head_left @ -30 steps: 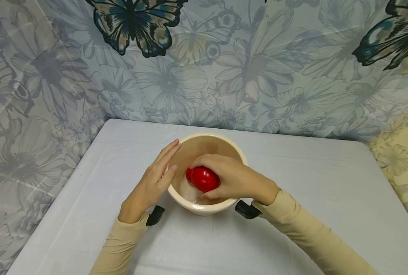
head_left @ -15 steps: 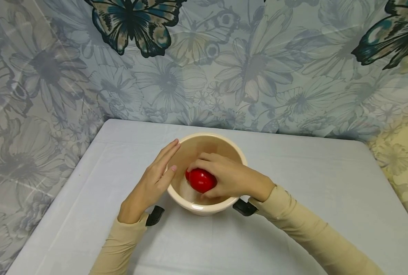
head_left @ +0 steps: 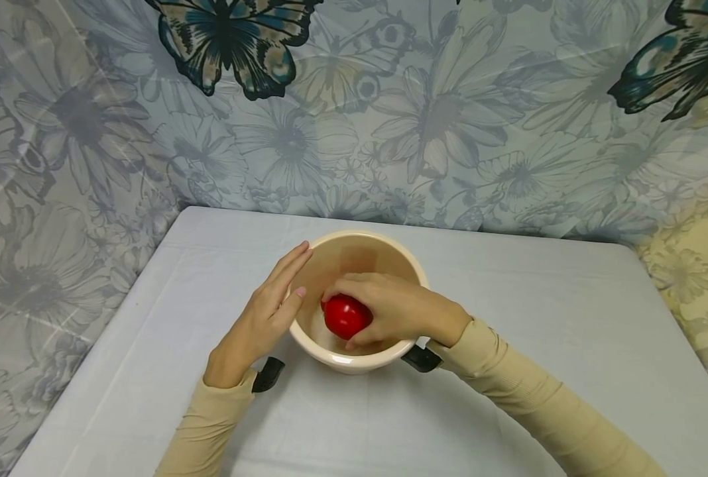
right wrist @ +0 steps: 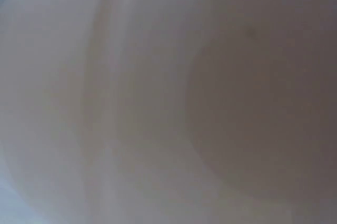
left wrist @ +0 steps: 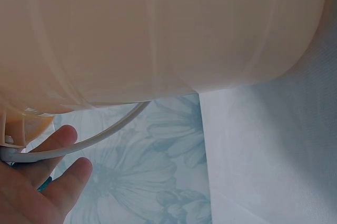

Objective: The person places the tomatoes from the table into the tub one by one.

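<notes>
A cream plastic bucket (head_left: 358,361) stands upright on the white-covered table. Reaching over its near right rim, my right hand (head_left: 398,306) grips a glossy red rounded thing (head_left: 347,317) inside the bucket. A sliver of red shows just behind it; whether that is a part of it or a second thing I cannot tell. My left hand (head_left: 261,318) lies against the left rim with its fingers straight. In the left wrist view, its fingers (left wrist: 71,182) are beside the bucket's pale curved handle (left wrist: 113,129). The right wrist view is blurred and filled by the bucket's wall (right wrist: 147,97).
A white cloth (head_left: 539,371) covers the table, whose far edge meets a fabric backdrop (head_left: 354,132) printed with flowers and butterflies. Black wrist-camera mounts (head_left: 421,359) sit under both wrists, the right one close to the bucket's rim.
My right hand has shifted a little left and lower into the bucket, carrying the red rounded thing with it. The left hand and the bucket have hardly moved.
</notes>
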A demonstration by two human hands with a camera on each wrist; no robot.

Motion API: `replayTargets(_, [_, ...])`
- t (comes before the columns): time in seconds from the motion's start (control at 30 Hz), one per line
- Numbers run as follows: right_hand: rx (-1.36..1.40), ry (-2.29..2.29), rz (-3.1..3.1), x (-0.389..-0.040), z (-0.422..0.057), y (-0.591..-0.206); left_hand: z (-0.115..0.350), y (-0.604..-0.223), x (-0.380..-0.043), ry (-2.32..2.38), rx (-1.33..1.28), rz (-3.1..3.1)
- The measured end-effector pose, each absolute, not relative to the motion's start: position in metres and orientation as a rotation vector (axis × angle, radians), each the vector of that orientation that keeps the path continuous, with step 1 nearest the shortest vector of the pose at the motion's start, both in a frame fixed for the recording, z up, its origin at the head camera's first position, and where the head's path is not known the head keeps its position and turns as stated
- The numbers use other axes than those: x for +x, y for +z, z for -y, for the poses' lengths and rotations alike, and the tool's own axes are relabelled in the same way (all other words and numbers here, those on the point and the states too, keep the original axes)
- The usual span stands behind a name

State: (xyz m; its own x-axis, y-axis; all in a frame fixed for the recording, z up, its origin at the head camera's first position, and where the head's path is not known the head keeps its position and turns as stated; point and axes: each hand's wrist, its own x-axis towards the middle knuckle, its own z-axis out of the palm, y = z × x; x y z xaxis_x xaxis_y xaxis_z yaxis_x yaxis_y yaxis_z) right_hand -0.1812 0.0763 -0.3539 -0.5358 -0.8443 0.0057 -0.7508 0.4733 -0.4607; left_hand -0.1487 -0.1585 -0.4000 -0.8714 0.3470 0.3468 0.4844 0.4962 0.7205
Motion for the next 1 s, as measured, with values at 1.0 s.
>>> replayTargets(1.0, [-1.335, -0.588, -2.62, -0.1758, -0.0765, -0.3554, 0.1582, -0.3994, -0.1483, -1.34, -0.706, 2.585])
